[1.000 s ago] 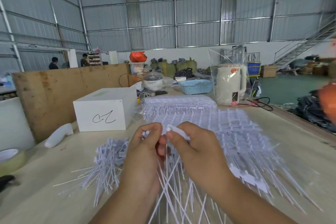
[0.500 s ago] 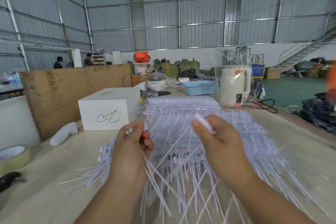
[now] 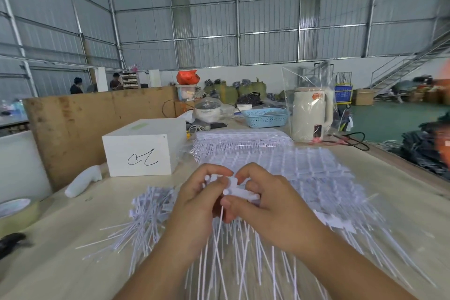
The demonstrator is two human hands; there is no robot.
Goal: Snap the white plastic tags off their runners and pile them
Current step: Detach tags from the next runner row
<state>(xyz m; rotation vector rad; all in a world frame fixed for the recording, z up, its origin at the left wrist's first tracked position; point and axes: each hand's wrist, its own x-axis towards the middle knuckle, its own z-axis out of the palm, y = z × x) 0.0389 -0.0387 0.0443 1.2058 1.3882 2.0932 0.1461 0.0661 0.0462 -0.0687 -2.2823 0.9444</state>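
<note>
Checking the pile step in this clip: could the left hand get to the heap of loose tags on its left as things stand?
Probably yes. The heap of loose tags lies just left of the left hand with nothing between them, but its fingers grip the tag strip together with the right hand.

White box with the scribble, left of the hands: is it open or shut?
Shut. The white box sits upright on the table with its top flat and flush; no flap is lifted and no contents show.

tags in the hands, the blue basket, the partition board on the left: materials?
Tags: white plastic, matte, thin stems that look flexible; the left hand and right hand both pinch them.
Blue basket: likely moulded plastic, with a regular lattice wall.
Partition board: looks like plywood, unfinished brown face with stains and rough edges.
</note>
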